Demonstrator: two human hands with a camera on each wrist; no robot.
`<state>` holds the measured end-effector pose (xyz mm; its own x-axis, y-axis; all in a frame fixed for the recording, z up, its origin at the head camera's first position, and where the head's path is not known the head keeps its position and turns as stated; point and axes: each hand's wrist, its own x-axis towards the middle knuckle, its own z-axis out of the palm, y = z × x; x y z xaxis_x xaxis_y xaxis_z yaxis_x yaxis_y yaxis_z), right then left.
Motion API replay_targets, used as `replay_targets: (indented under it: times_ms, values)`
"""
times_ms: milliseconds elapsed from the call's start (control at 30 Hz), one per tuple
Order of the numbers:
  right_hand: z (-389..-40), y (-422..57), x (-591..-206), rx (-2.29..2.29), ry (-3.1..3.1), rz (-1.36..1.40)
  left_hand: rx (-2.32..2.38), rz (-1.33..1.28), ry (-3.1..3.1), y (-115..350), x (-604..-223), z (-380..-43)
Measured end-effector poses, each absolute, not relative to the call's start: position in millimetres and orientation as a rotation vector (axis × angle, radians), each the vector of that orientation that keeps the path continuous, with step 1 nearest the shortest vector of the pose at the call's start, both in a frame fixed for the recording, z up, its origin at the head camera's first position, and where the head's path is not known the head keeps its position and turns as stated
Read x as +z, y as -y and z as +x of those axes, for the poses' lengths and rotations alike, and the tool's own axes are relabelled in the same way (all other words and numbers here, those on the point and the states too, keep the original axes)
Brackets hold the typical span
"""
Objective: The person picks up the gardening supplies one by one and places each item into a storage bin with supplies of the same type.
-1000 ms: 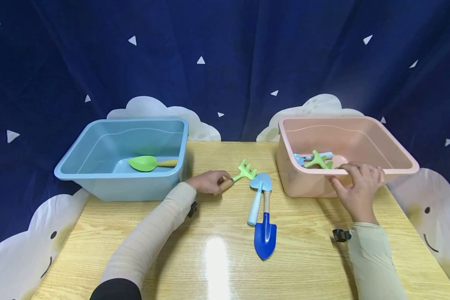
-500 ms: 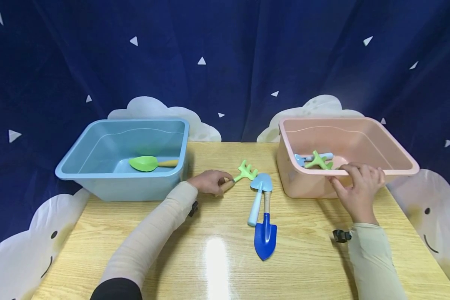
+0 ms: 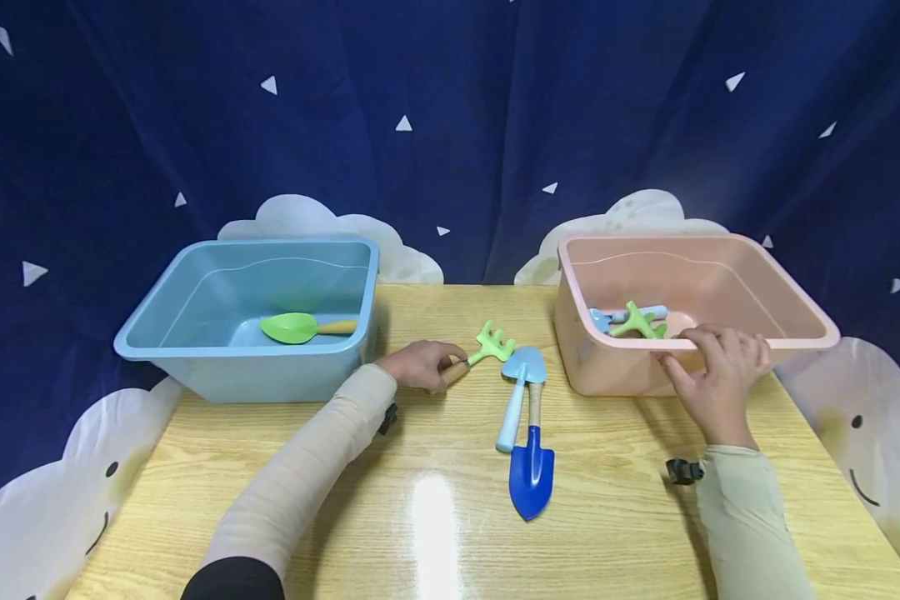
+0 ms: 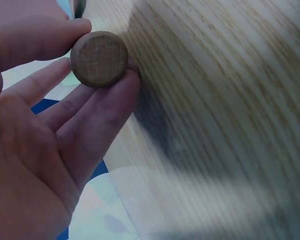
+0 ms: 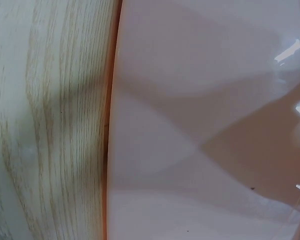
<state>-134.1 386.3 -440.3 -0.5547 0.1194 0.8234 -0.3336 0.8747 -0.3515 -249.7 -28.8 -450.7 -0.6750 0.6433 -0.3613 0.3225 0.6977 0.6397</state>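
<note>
My left hand pinches the wooden handle of a small green hand rake, whose prongs point away toward the back right. In the left wrist view, the round handle end sits between thumb and fingers, close over the table. Beside the rake lies a light blue trowel, its head overlapping the wooden handle of a dark blue trowel. My right hand grips the front rim of the pink bin, fingers over the edge and thumb outside. Only the bin's wall and tabletop show in the right wrist view.
A blue bin stands at the left, holding a green trowel with a yellow handle. Inside the pink bin lie another green rake and a light blue tool. A dark blue curtain hangs behind the wooden table.
</note>
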Motion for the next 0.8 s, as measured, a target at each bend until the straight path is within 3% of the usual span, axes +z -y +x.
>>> replay_targets:
  times_ms: [467,800]
  values:
    - [-133.5,-386.0,-439.6,0.585,2.092,0.142,0.713,0.775,-2.308,30.5,-450.8,-252.0]
    - [-133.3,-385.8,-439.9,0.581,2.095,0.146,1.08,0.735,-2.237,39.1,-456.0,-249.3]
